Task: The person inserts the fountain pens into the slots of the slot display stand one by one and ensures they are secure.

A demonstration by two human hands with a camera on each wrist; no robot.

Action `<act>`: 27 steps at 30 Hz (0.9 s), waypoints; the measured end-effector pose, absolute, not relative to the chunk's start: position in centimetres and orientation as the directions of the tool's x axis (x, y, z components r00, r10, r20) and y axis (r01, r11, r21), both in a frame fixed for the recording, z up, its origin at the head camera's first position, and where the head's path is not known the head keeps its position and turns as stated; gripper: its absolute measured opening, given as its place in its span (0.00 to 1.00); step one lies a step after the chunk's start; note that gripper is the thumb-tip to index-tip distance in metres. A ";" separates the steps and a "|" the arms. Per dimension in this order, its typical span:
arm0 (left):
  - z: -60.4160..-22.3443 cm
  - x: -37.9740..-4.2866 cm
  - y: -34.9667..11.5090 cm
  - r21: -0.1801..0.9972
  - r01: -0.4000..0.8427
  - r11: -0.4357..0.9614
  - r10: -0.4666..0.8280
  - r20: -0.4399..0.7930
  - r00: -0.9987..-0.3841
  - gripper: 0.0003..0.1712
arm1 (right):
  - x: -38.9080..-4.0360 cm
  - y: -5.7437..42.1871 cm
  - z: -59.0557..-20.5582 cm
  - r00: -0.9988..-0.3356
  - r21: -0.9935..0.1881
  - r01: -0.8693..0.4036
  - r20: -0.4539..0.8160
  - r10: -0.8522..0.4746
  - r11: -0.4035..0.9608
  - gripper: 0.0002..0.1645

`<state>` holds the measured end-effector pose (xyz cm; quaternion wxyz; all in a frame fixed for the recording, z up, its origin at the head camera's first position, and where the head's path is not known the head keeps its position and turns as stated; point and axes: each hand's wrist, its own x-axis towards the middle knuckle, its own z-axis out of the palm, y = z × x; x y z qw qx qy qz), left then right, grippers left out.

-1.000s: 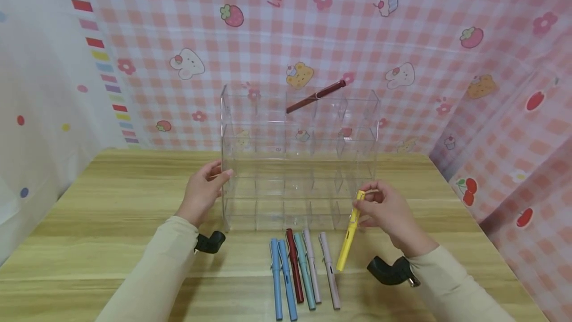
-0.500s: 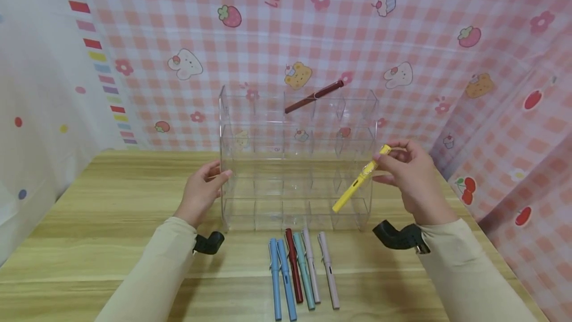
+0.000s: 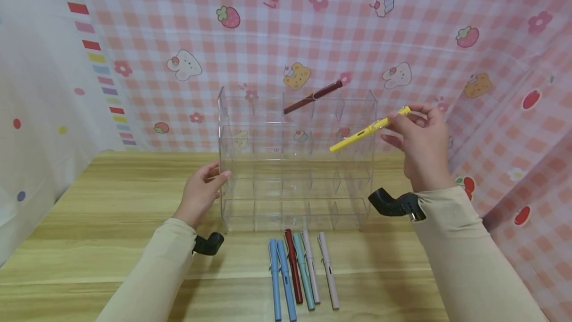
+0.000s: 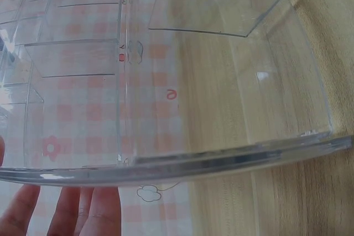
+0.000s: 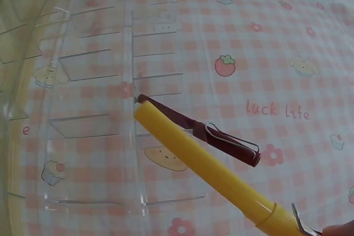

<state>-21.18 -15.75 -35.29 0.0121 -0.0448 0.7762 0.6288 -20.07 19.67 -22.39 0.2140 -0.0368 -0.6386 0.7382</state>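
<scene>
Beige sleeves, black wrist cameras

Head cam looked forward-down at clear acrylic compartment rack; both wrist cams sat close, sharing that rack.

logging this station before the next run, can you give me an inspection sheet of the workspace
surface: wooden table, bare grain showing.
job's things: yellow pen held tilted at the clear acrylic organizer; dark red pen leaning in a top compartment.
clutter: six pens in a row before the organizer.
hands: left hand rests on the organizer's side; right hand pinches the yellow pen.
cables: nothing seen.
surroundings: pink checked backdrop.
</scene>
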 end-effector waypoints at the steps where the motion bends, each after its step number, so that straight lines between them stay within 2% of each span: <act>1: -35.3 -21.2 -15.8 0.975 -0.085 0.204 -0.054 -0.075 -0.996 0.35 | -20.3 19.6 -22.2 -0.897 -0.957 -0.276 0.224 0.381 -0.089 0.18; 11: -35.3 -21.2 -15.8 0.977 -0.086 0.197 -0.050 -0.078 -0.996 0.35 | -21.9 19.2 -20.2 -0.841 -0.899 -0.386 0.251 0.478 -0.206 0.21; 19: -35.3 -21.1 -15.8 0.979 -0.092 0.183 -0.046 -0.085 -0.995 0.35 | -22.7 18.7 -19.2 -0.812 -0.880 -0.427 0.271 0.517 -0.210 0.20; 27: -35.3 -21.2 -15.8 0.975 -0.096 0.198 -0.050 -0.087 -0.995 0.35 | -24.4 18.3 -19.2 -0.793 -0.888 -0.415 0.247 0.557 -0.196 0.18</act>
